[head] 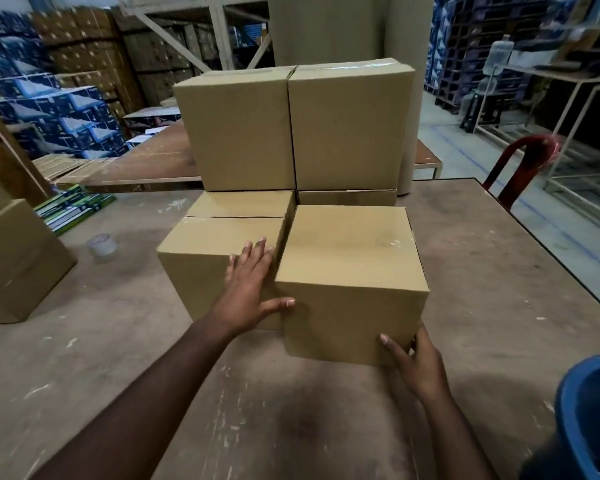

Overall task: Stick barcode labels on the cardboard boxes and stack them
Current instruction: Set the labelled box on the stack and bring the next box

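1. landmark: the near box (350, 282), a sealed brown carton on the worn table (499, 306), front and centre, clear tape across its top.
2. left of the near box, touching it, sits a second carton (208, 258); behind the near box a back stack (291, 126) rises two tiers, two cartons wide.
3. left hand (248, 292): fingers straight and spread, flat in the seam to the left of the near box, thumb pressed on the near box's front face. holding nothing.
4. right hand (416, 362): at the near box's lower right front corner, thumb on the front face, fingers seemingly round the right side; grip partly hidden, so likely a hold, not certain.
5. no barcode label visible on any face shown.
6. handling, as a judgement: stiff walls, taped lid, smooth cardboard apt to slip under dry palms; weight unknown. best taken low at opposite bottom corners or with palms on both side walls.
7. tape roll (101, 245) lies well left of the near box; blue bin (589, 420) to its near right.
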Tool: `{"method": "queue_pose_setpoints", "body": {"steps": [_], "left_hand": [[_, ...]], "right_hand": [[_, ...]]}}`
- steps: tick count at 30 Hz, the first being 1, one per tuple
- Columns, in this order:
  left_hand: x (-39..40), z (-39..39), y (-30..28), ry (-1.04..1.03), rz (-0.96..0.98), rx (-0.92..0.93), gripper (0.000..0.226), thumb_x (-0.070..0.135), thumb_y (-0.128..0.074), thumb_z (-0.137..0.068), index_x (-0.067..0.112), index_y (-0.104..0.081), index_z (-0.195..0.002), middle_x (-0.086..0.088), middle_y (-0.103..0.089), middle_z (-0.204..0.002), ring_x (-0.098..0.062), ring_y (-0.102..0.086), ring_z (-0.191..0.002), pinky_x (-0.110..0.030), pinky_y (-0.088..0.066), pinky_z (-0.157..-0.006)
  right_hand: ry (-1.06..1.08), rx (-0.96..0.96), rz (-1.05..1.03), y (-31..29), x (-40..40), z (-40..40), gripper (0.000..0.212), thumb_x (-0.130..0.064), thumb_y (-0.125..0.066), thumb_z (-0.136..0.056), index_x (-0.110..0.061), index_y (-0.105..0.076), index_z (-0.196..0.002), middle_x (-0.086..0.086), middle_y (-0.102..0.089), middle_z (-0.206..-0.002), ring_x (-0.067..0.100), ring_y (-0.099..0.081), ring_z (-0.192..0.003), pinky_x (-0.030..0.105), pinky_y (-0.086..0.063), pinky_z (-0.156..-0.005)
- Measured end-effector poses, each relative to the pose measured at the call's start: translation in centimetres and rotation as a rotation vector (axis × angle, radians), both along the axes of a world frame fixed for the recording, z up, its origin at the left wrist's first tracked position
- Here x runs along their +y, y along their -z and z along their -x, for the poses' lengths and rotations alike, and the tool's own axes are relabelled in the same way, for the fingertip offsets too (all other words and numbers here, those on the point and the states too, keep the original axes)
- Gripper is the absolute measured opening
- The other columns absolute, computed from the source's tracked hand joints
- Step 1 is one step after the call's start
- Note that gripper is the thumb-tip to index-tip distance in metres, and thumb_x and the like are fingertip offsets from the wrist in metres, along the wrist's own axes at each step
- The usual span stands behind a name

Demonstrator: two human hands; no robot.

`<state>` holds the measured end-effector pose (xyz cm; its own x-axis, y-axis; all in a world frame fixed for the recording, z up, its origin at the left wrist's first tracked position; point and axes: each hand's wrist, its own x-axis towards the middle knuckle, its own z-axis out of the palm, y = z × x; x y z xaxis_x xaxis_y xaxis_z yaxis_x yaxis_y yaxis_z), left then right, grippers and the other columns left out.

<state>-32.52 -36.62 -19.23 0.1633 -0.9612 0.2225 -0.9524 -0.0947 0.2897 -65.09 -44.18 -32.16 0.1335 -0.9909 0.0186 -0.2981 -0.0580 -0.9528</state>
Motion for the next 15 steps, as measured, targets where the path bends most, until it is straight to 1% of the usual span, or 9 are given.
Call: {"method": "queue_pose_setpoints", "body": {"steps": [1, 2, 4, 6, 7, 9, 11, 13, 15], "left_hand": [[-0.4, -0.4, 0.5, 0.007, 0.004, 0.019, 0.105, 0.065, -0.064, -0.086, 0.029, -0.005, -0.165, 0.012, 0.013, -0.169, -0.014, 0.020, -0.156, -0.048, 0.006, -0.128], [-0.7, -0.6, 1.0, 0.011, 0.025, 0.037, 0.101, 0.059, -0.065, -0.089, 0.030, -0.005, -0.165, 0.013, 0.012, -0.170, -0.014, 0.019, -0.156, -0.047, 0.004, -0.128], [-1.1, -0.4, 1.7, 0.009, 0.059, 0.020, 0.095, 0.051, -0.064, -0.094, 0.036, 0.000, -0.163, 0.013, 0.010, -0.169, -0.015, 0.017, -0.157, -0.044, 0.004, -0.126], [-1.4, -0.1, 2.1, -0.025, 0.078, -0.050, 0.088, 0.047, -0.060, -0.098, 0.042, 0.001, -0.160, 0.011, 0.006, -0.170, -0.019, 0.013, -0.158, -0.042, 0.006, -0.124], [-1.7, 0.0, 2.3, -0.042, 0.104, -0.084, 0.081, 0.045, -0.058, -0.100, 0.041, -0.004, -0.160, 0.009, 0.000, -0.170, -0.022, 0.006, -0.159, -0.042, 0.006, -0.124], [-1.9, 0.2, 2.4, -0.080, 0.165, -0.163, 0.067, 0.043, -0.053, -0.103, 0.037, -0.021, -0.161, 0.002, -0.017, -0.171, -0.026, -0.011, -0.159, -0.043, 0.003, -0.127], [-2.0, 0.3, 2.3, -0.114, 0.209, -0.231, 0.061, 0.043, -0.054, -0.102, 0.032, -0.034, -0.158, -0.001, -0.033, -0.166, -0.026, -0.026, -0.155, -0.046, -0.006, -0.128], [-1.9, 0.4, 2.1, -0.123, 0.272, -0.265, 0.058, 0.040, -0.061, -0.100, 0.025, -0.046, -0.153, -0.004, -0.046, -0.159, -0.027, -0.040, -0.149, -0.047, -0.019, -0.127], [-2.0, 0.4, 1.9, -0.133, 0.311, -0.277, 0.053, 0.036, -0.064, -0.099, 0.021, -0.053, -0.149, -0.005, -0.053, -0.154, -0.027, -0.047, -0.144, -0.047, -0.026, -0.125]], "right_hand": [[-0.012, 0.015, -0.001, -0.2, -1.0, -0.3, 0.068, -0.035, -0.081, -0.089, -0.029, -0.050, -0.148, -0.011, -0.071, -0.120, 0.009, -0.068, -0.103, 0.025, -0.051, -0.081], [-0.026, 0.025, -0.004, -0.2, -1.8, -0.5, 0.069, -0.035, -0.081, -0.089, -0.028, -0.050, -0.149, -0.011, -0.070, -0.120, 0.007, -0.067, -0.101, 0.025, -0.051, -0.082], [-0.043, 0.047, -0.002, -0.5, -3.1, -1.0, 0.069, -0.036, -0.081, -0.089, -0.028, -0.049, -0.150, -0.014, -0.068, -0.118, 0.001, -0.065, -0.097, 0.022, -0.050, -0.081], [-0.047, 0.071, 0.009, -0.5, -4.1, -1.5, 0.070, -0.038, -0.080, -0.090, -0.027, -0.048, -0.151, -0.012, -0.068, -0.120, 0.006, -0.066, -0.101, 0.021, -0.050, -0.079], [-0.044, 0.080, 0.014, -0.5, -4.5, -1.6, 0.070, -0.039, -0.080, -0.090, -0.027, -0.048, -0.151, -0.010, -0.069, -0.122, 0.011, -0.067, -0.105, 0.022, -0.051, -0.080], [-0.028, 0.104, 0.014, -0.3, -5.0, -1.8, 0.070, -0.043, -0.079, -0.089, -0.028, -0.048, -0.150, -0.007, -0.070, -0.125, 0.018, -0.068, -0.110, 0.028, -0.052, -0.082], [0.000, 0.131, 0.012, -0.2, -5.0, -2.0, 0.070, -0.049, -0.077, -0.088, -0.029, -0.049, -0.150, -0.004, -0.071, -0.126, 0.022, -0.069, -0.111, 0.034, -0.054, -0.083], [0.024, 0.165, 0.020, -0.4, -4.7, -2.4, 0.070, -0.050, -0.076, -0.089, -0.027, -0.049, -0.149, -0.001, -0.072, -0.125, 0.024, -0.069, -0.110, 0.033, -0.051, -0.078], [0.035, 0.187, 0.021, -0.6, -4.7, -2.9, 0.071, -0.050, -0.075, -0.090, -0.027, -0.047, -0.152, -0.001, -0.071, -0.124, 0.025, -0.069, -0.108, 0.030, -0.047, -0.075]]}}
